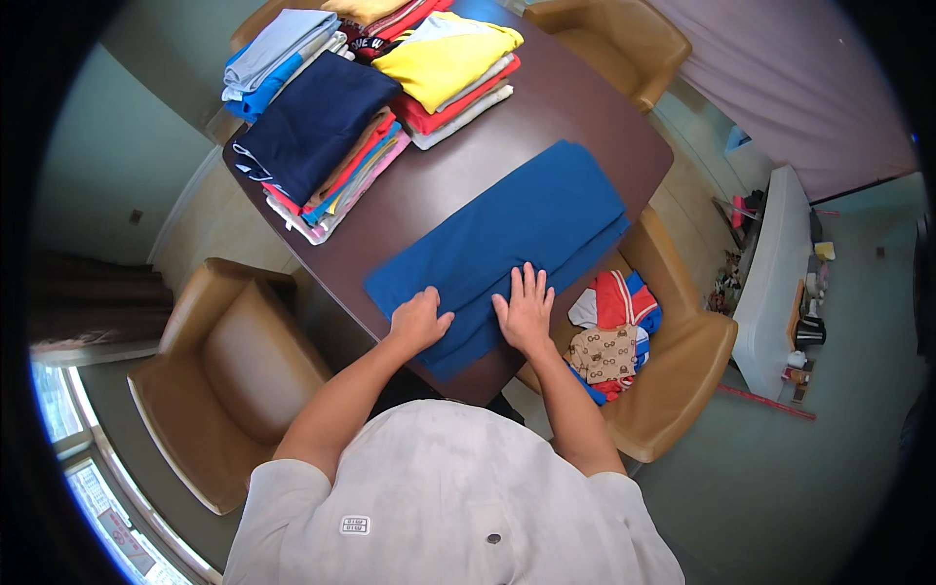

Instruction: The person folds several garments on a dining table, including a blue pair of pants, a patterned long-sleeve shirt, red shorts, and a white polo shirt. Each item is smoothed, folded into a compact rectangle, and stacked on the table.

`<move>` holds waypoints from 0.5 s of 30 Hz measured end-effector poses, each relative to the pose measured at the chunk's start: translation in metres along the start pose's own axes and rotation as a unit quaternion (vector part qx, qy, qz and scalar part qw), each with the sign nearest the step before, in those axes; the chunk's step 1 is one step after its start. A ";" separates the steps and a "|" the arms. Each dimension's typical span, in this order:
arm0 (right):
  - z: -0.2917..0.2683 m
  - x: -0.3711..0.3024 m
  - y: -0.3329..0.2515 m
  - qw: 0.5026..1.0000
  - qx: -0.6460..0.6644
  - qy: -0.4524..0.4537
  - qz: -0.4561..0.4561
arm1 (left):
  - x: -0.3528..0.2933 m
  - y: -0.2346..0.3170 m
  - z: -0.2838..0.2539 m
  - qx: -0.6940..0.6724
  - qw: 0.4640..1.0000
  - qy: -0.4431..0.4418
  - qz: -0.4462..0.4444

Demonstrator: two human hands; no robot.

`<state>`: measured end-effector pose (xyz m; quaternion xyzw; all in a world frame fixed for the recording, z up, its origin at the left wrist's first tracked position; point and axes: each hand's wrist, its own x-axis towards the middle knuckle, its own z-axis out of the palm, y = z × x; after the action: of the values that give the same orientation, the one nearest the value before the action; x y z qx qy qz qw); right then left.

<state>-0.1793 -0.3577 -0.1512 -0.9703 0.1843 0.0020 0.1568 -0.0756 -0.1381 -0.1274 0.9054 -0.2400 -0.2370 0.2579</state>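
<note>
A long folded blue garment [507, 224] lies slantwise across the near end of the dark table, its near corner at the table's front edge. Its exact kind I cannot make out. My left hand [419, 322] is curled, with the fingers closed on the cloth near its lower left part and the thumb out to the right. My right hand [526, 307] rests flat on the garment's near right part, fingers spread, with nothing held.
Stacks of folded clothes stand on the table [585, 107]: one topped with a navy garment [322, 117], one with a yellow garment [453, 58]. A tan armchair [682, 375] at the right holds loose clothes [604, 351]. Another armchair [234, 370] stands at the left.
</note>
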 end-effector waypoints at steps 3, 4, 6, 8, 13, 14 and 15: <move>-0.007 0.008 0.007 0.999 0.008 -0.012 0.029 | -0.014 -0.001 0.003 -0.012 0.998 -0.056 0.022; -0.009 0.008 0.006 0.999 0.000 -0.018 0.041 | -0.016 -0.003 0.006 -0.021 0.996 -0.076 0.035; -0.017 0.005 -0.008 0.999 -0.002 -0.011 0.046 | -0.020 -0.009 0.006 -0.081 0.987 -0.131 0.048; -0.025 -0.011 -0.033 0.999 0.003 0.035 -0.011 | -0.025 -0.006 -0.007 -0.124 0.977 -0.165 0.046; -0.012 -0.071 -0.062 0.983 0.020 -0.085 -0.160 | -0.037 -0.036 -0.013 -0.025 0.979 0.046 0.197; -0.011 -0.080 -0.064 0.983 0.022 -0.080 -0.162 | -0.039 -0.038 -0.016 0.005 0.980 0.065 0.190; -0.008 -0.086 -0.062 0.983 0.030 -0.081 -0.161 | -0.039 -0.040 -0.020 0.037 0.979 0.084 0.185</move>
<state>-0.2375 -0.2746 -0.1190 -0.9789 0.0125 0.0495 0.1980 -0.0821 -0.0790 -0.1234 0.8710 -0.3892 -0.0995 0.2829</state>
